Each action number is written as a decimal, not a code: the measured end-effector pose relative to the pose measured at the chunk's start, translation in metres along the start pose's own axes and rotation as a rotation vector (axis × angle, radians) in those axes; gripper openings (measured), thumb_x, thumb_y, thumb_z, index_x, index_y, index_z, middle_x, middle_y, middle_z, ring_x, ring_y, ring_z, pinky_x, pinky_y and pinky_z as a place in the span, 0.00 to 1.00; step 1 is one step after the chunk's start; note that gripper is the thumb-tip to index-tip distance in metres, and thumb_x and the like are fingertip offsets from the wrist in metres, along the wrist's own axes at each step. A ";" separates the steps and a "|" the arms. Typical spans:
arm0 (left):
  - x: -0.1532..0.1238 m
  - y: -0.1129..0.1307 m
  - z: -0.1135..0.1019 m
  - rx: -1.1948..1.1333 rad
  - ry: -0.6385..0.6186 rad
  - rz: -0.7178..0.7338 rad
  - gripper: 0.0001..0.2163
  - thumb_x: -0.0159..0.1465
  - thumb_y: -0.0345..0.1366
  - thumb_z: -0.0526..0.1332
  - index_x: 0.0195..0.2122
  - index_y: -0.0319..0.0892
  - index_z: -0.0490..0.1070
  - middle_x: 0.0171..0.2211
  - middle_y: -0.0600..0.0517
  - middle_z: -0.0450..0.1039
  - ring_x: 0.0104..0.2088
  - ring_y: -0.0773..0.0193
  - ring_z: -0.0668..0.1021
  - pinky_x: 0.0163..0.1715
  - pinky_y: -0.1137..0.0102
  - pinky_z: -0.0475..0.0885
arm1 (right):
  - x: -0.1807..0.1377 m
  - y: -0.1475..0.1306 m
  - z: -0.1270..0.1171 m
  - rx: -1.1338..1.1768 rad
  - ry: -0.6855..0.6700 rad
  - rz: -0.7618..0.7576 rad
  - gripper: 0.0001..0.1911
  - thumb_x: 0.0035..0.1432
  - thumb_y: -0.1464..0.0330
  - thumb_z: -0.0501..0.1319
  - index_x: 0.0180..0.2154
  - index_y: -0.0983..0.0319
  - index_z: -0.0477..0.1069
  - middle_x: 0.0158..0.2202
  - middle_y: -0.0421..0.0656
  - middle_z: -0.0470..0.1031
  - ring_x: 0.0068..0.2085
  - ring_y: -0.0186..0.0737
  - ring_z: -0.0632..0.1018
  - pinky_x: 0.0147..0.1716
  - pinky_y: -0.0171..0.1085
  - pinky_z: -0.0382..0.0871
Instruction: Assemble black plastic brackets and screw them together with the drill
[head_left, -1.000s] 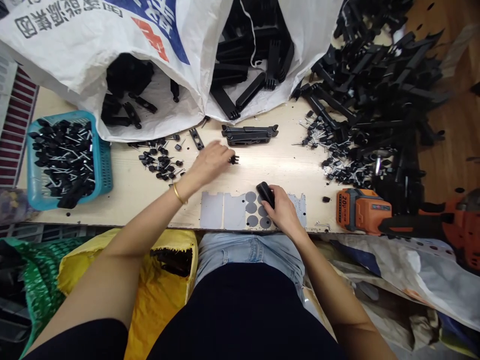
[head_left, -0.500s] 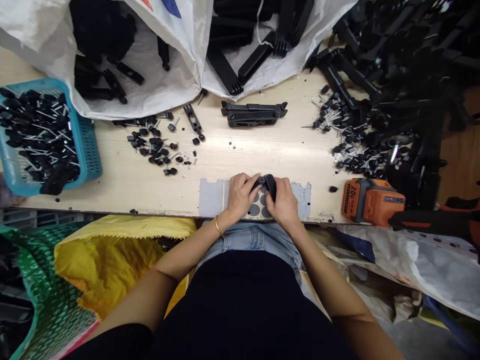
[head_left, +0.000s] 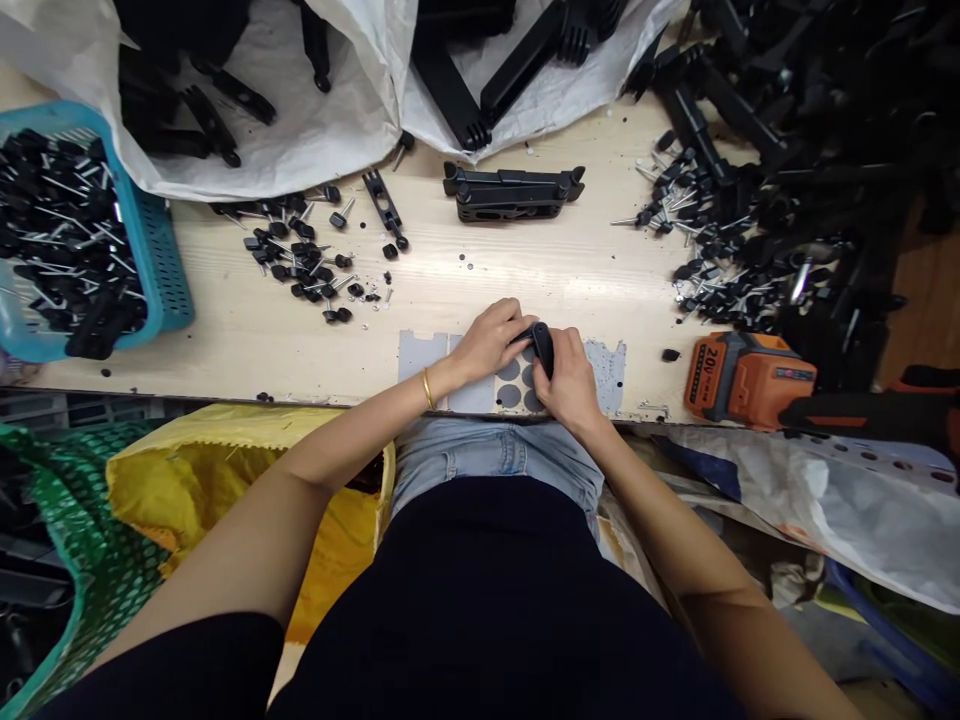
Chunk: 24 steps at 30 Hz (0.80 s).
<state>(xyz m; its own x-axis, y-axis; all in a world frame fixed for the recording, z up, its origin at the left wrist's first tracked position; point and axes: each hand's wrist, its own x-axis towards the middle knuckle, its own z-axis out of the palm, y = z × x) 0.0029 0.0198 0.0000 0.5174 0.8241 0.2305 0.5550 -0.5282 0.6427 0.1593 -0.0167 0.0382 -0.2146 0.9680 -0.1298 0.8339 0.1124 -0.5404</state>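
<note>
My right hand [head_left: 568, 385] is closed around a black plastic arm [head_left: 544, 350] with a rounded end, which tilts up above the bench. My left hand [head_left: 490, 342] has its fingers together on another black piece beside that end; whether the two pieces are joined cannot be made out. Under both hands lies a grey sheet [head_left: 469, 398] with round dark pads [head_left: 509, 396] on it. Speckled grey sheet [head_left: 606, 370] shows to the right of my right hand.
Farther back lies a folded black bracket [head_left: 514, 193]. Black-headed screws [head_left: 300, 260] are scattered left, with more screws [head_left: 720, 260] right. A blue basket [head_left: 161, 250] holds similar screws. An orange battery tool [head_left: 750, 380] rests at right. White sacks [head_left: 330, 140] hold black parts.
My left hand has moved upward and turned more sideways, its fingers now nearer the black arm's top end. My right hand stays almost in place. The view has shifted slightly.
</note>
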 end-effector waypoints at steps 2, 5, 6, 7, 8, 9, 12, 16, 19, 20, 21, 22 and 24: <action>0.000 0.001 0.003 0.006 0.071 -0.065 0.12 0.66 0.31 0.55 0.48 0.35 0.71 0.33 0.49 0.66 0.36 0.60 0.70 0.36 0.66 0.69 | -0.001 0.000 -0.001 -0.002 -0.016 0.012 0.17 0.55 0.72 0.52 0.47 0.63 0.62 0.43 0.51 0.66 0.40 0.49 0.71 0.35 0.44 0.70; -0.003 0.007 0.008 0.023 0.127 -0.152 0.13 0.66 0.30 0.54 0.50 0.35 0.70 0.33 0.49 0.65 0.36 0.60 0.69 0.36 0.65 0.69 | -0.002 0.001 -0.001 0.006 -0.023 0.004 0.17 0.55 0.72 0.52 0.48 0.64 0.62 0.42 0.51 0.66 0.40 0.49 0.71 0.35 0.44 0.70; -0.003 0.008 0.009 0.010 0.107 -0.139 0.13 0.66 0.30 0.54 0.50 0.36 0.70 0.33 0.49 0.65 0.36 0.60 0.69 0.36 0.65 0.69 | -0.002 0.002 0.000 0.010 -0.016 -0.005 0.17 0.55 0.72 0.52 0.48 0.64 0.62 0.42 0.51 0.66 0.40 0.49 0.71 0.36 0.44 0.71; -0.004 0.008 0.010 -0.006 0.084 -0.119 0.13 0.66 0.30 0.54 0.50 0.37 0.70 0.33 0.49 0.65 0.36 0.61 0.69 0.36 0.66 0.69 | -0.002 0.003 0.000 0.015 -0.007 -0.014 0.18 0.55 0.72 0.52 0.49 0.64 0.62 0.42 0.51 0.66 0.40 0.49 0.71 0.37 0.44 0.71; -0.004 0.009 0.010 -0.016 0.073 -0.110 0.13 0.66 0.30 0.55 0.50 0.38 0.70 0.34 0.50 0.65 0.36 0.61 0.69 0.36 0.66 0.69 | -0.002 0.004 0.001 0.020 0.004 -0.021 0.18 0.55 0.72 0.52 0.49 0.63 0.61 0.41 0.51 0.66 0.40 0.48 0.71 0.37 0.44 0.71; -0.005 0.009 0.011 -0.014 0.081 -0.117 0.13 0.66 0.30 0.55 0.50 0.38 0.70 0.33 0.50 0.65 0.36 0.61 0.69 0.36 0.66 0.69 | -0.002 0.005 0.002 0.028 0.016 -0.028 0.18 0.55 0.72 0.52 0.50 0.63 0.61 0.41 0.50 0.66 0.40 0.48 0.71 0.38 0.43 0.71; -0.005 0.013 0.012 0.010 0.137 -0.186 0.13 0.66 0.30 0.54 0.50 0.37 0.70 0.32 0.50 0.64 0.35 0.61 0.69 0.37 0.66 0.68 | -0.003 0.006 0.005 0.055 0.039 -0.045 0.19 0.55 0.73 0.52 0.50 0.63 0.61 0.40 0.49 0.66 0.40 0.48 0.71 0.39 0.43 0.71; -0.003 0.018 0.010 -0.012 0.116 -0.193 0.13 0.65 0.30 0.54 0.49 0.38 0.71 0.32 0.50 0.64 0.35 0.61 0.69 0.36 0.67 0.68 | -0.005 0.005 0.002 0.077 0.026 -0.027 0.18 0.56 0.72 0.53 0.50 0.65 0.63 0.40 0.50 0.67 0.40 0.47 0.72 0.39 0.43 0.72; 0.002 0.015 0.003 0.031 0.100 -0.224 0.12 0.64 0.29 0.56 0.48 0.39 0.72 0.32 0.51 0.65 0.35 0.61 0.70 0.37 0.66 0.66 | 0.010 0.013 -0.019 0.191 -0.124 -0.035 0.17 0.59 0.63 0.57 0.48 0.63 0.66 0.40 0.48 0.70 0.38 0.44 0.74 0.35 0.42 0.72; 0.003 0.013 -0.001 0.062 0.111 -0.250 0.12 0.64 0.30 0.56 0.47 0.40 0.73 0.31 0.51 0.66 0.35 0.60 0.70 0.37 0.65 0.65 | 0.022 0.020 -0.031 0.231 -0.157 -0.027 0.17 0.60 0.59 0.57 0.46 0.62 0.68 0.40 0.48 0.71 0.37 0.43 0.74 0.34 0.41 0.72; 0.004 0.011 -0.004 0.092 0.128 -0.281 0.12 0.64 0.30 0.57 0.47 0.41 0.73 0.31 0.51 0.66 0.35 0.60 0.70 0.37 0.65 0.65 | 0.037 0.030 -0.045 0.249 -0.151 -0.013 0.17 0.61 0.57 0.56 0.45 0.62 0.69 0.39 0.48 0.72 0.36 0.42 0.74 0.35 0.41 0.72; 0.004 0.009 -0.007 0.117 0.147 -0.312 0.11 0.63 0.30 0.57 0.47 0.41 0.73 0.31 0.51 0.66 0.35 0.60 0.71 0.37 0.64 0.65 | 0.056 0.043 -0.060 0.231 -0.084 0.024 0.17 0.63 0.56 0.53 0.43 0.62 0.70 0.39 0.48 0.73 0.37 0.43 0.74 0.36 0.42 0.71; 0.003 0.006 -0.012 0.144 0.171 -0.357 0.12 0.63 0.30 0.57 0.47 0.42 0.73 0.31 0.51 0.67 0.36 0.59 0.71 0.38 0.64 0.64 | 0.101 0.074 -0.092 0.041 0.226 0.092 0.17 0.64 0.57 0.52 0.43 0.63 0.70 0.43 0.53 0.72 0.42 0.47 0.73 0.42 0.47 0.69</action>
<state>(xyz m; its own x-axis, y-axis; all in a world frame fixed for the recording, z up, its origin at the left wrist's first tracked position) -0.0006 0.0217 0.0134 0.1674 0.9762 0.1378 0.7713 -0.2167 0.5984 0.2459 0.1097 0.0614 -0.0159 0.9999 0.0065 0.8225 0.0168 -0.5685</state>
